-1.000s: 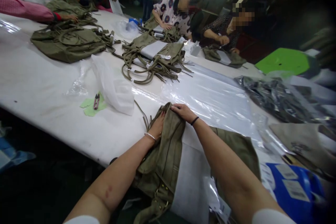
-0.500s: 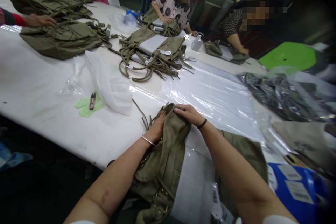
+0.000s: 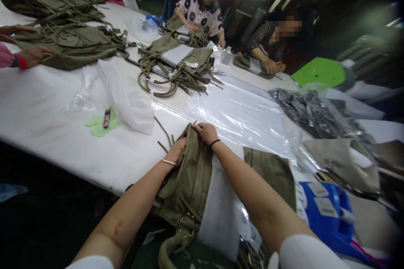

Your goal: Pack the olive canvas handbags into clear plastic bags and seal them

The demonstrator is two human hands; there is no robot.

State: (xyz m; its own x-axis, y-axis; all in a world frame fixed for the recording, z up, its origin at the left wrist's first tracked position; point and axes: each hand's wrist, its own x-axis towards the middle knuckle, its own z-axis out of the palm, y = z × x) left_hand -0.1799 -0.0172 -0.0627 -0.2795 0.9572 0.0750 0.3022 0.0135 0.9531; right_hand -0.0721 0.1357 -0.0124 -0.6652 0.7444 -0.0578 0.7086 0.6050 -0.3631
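we log olive bag point(image 3: 197, 168) | pale band point(image 3: 219, 214) across middle | gold-tone studs point(image 3: 188, 214) | handle point(image 3: 172, 243) drooping | lying over table's point(image 3: 104, 155) near edge

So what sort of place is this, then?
Most likely a bag workshop or factory: similar olive bags are spread around a long white table, clear plastic lies among them, and several people around the table have bags before them.

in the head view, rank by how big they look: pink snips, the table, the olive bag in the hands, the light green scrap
1. table
2. nearest olive bag
3. light green scrap
4. pink snips

The bag's nearness to the camera enlarges it; the snips lie over the scrap.
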